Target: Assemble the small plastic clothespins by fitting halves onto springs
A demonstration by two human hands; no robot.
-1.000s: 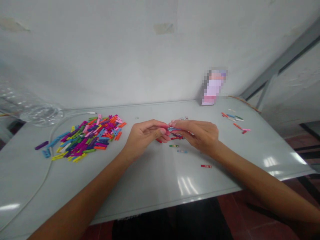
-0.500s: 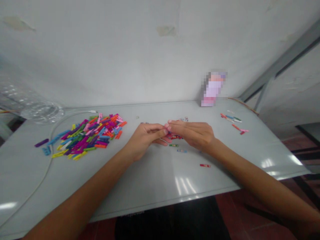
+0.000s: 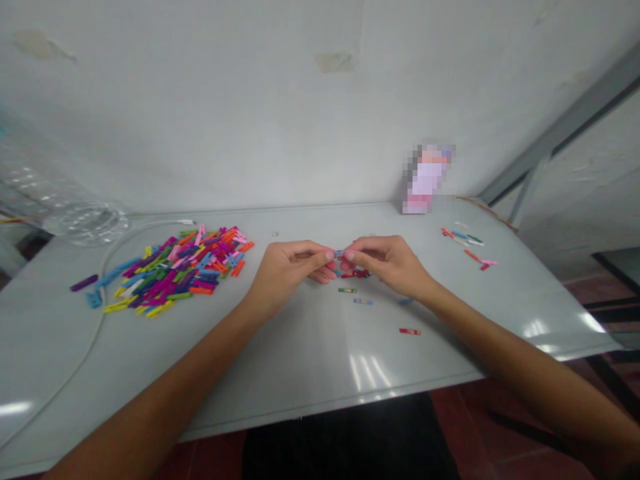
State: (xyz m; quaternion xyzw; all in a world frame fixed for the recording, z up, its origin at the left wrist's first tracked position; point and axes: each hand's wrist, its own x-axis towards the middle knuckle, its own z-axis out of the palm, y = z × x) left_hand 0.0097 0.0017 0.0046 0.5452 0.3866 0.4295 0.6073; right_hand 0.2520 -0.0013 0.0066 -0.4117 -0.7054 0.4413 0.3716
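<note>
Over the middle of the table, my left hand point(image 3: 297, 267) and my right hand point(image 3: 385, 263) meet at the fingertips. Both are closed in a pinch on a small blue clothespin piece point(image 3: 339, 253), largely covered by the fingers. Whether it is a whole clothespin or one half, I cannot tell. Behind and below the fingertips lie red pieces point(image 3: 356, 273), partly hidden by my right hand. Nearer to me on the table are a green piece point(image 3: 347, 290), a light blue piece point(image 3: 363, 302) and a red piece point(image 3: 410, 331).
A heap of small coloured clothespins point(image 3: 175, 273) covers the left part of the table point(image 3: 300, 373). A white cable point(image 3: 95, 340) curves around it, near a clear plastic bottle point(image 3: 85, 220). Several loose pieces point(image 3: 467, 238) lie at right, by a blurred upright box point(image 3: 425, 180).
My right hand has turned and drawn back slightly, its stretched fingers now curled into a pinch. The small blue piece shows between both hands' fingertips. My left hand has barely moved.
</note>
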